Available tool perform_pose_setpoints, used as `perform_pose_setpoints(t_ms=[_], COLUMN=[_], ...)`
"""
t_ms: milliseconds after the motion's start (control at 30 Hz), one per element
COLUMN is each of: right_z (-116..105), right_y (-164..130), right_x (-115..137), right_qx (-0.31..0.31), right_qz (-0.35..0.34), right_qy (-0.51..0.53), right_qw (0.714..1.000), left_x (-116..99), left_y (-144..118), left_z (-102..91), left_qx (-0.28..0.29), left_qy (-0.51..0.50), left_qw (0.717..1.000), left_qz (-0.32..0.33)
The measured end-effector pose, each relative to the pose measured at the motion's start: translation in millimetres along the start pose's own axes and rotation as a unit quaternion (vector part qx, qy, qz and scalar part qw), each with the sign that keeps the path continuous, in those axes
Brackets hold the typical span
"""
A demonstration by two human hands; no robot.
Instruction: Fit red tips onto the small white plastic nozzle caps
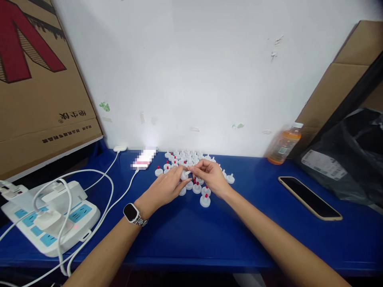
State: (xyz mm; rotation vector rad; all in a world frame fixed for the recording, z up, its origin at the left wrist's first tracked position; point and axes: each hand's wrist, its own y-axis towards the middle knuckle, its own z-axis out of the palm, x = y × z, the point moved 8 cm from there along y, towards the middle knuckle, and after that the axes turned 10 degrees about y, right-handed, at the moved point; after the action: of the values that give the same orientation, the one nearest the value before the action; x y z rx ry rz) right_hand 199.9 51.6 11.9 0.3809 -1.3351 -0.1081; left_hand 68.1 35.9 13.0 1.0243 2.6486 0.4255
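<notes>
My left hand [168, 184], with a watch [131, 213] on its wrist, grips a white plastic nozzle cap [184, 174] between thumb and fingers. The spout of that cap points right, toward my right hand [212, 177]. There the thumb and forefinger are pinched together at the spout's tip; what they hold is too small to make out. Around and below both hands stand many similar white nozzle caps, some with red tips, such as the front one [205, 200]. A few small red pieces [194, 180] lie between the hands, partly hidden.
A power strip [89, 215] with white cables stands at left. Behind my left hand lies a lit, blurred-out phone [144, 158] on a cable. To the right are a dark-screened phone [309, 198], an orange drink bottle [285, 144] and a black plastic bag [353, 143]. A wall closes off the back.
</notes>
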Motion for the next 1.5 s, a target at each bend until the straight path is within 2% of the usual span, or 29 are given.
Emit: perform_pose_setpoints(t_ms=[267,533,733,867,967,1067,1200,1300,1400,1500], right_z=[4.7,10.8,12.6,13.3,7.6,1.9,2.0,0.5,-4.8,-4.8], right_y=[-5.3,-1.4,-1.6,-1.6,-2.1,-6.7,-11.0,-8.8,-6.2,-5.3], right_x=[1.5,-6.3,-5.1,-0.8,8.3,19.3,23.6,20.0,15.2,14.2], right_qx=[0.013,0.026,0.026,0.023,-0.017,-0.057,-0.049,-0.032,-0.043,-0.036], right_qz=[-0.017,-0.006,0.024,0.038,0.0,-0.059,-0.083,-0.058,-0.022,-0.011], right_qy=[-0.052,-0.009,0.01,0.037,0.004,-0.072,-0.133,-0.077,-0.004,0.005], right_qw=[0.998,1.0,0.999,0.998,1.0,0.994,0.986,0.995,0.999,0.999], left_x=[-12.7,-13.5,-14.2,-16.2,-16.3,-15.4,-15.3,-17.0,-19.7,-22.1], left_y=[1.4,3.7,4.2,4.6,5.9,8.3,9.8,9.4,8.8,7.9], left_z=[-1.8,-2.8,-4.7,-7.4,-9.4,-8.1,-6.3,-5.5,-6.7,-7.6], left_qx=[-0.03,-0.043,-0.026,-0.035,-0.048,-0.048,-0.055,-0.053,-0.052,-0.05], left_qy=[0.098,0.123,0.107,0.075,0.04,0.056,0.117,0.115,0.106,0.098], left_qw=[0.993,0.988,0.991,0.994,0.997,0.996,0.991,0.99,0.991,0.992], left_qz=[0.054,0.082,0.072,0.066,0.054,0.042,0.046,0.055,0.06,0.061])
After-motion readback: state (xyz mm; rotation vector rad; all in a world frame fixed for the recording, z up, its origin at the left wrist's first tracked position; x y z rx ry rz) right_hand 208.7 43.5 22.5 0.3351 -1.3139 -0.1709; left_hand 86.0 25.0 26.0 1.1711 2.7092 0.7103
